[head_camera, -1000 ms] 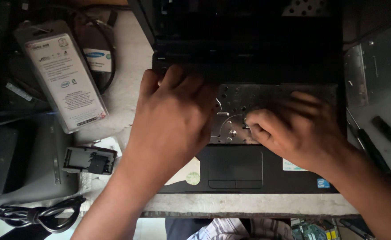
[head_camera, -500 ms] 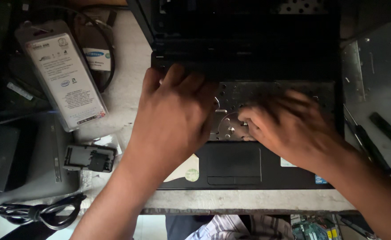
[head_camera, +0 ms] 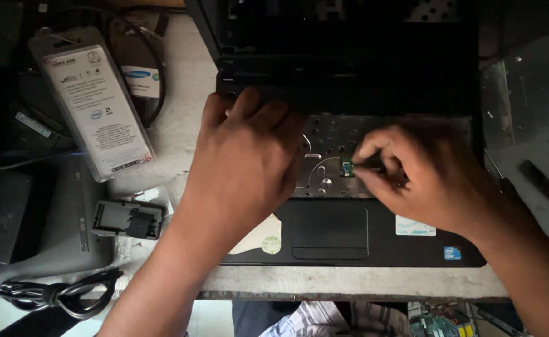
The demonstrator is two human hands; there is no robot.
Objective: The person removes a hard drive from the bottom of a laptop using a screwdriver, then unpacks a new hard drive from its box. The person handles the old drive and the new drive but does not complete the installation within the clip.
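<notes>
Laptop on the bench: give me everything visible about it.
The laptop is black, plastic-looking, and lies open on a pale worktop, its dark screen tilted away. The keyboard is out, exposing a perforated grey metal tray. The touchpad and stickers on the palm rest show. The left hand rests flat on the tray's left; the right hand pinches a small green-tipped part at its middle.

A pale, worn bench [head_camera: 181, 118] carries a black laptop [head_camera: 349, 237] at its front edge. To the left lie 1 clear blister pack [head_camera: 93, 103], a small grey module [head_camera: 127, 219] and a coiled black cable [head_camera: 56, 292]. At right sits what looks like a bare metal plate [head_camera: 527, 93].
</notes>
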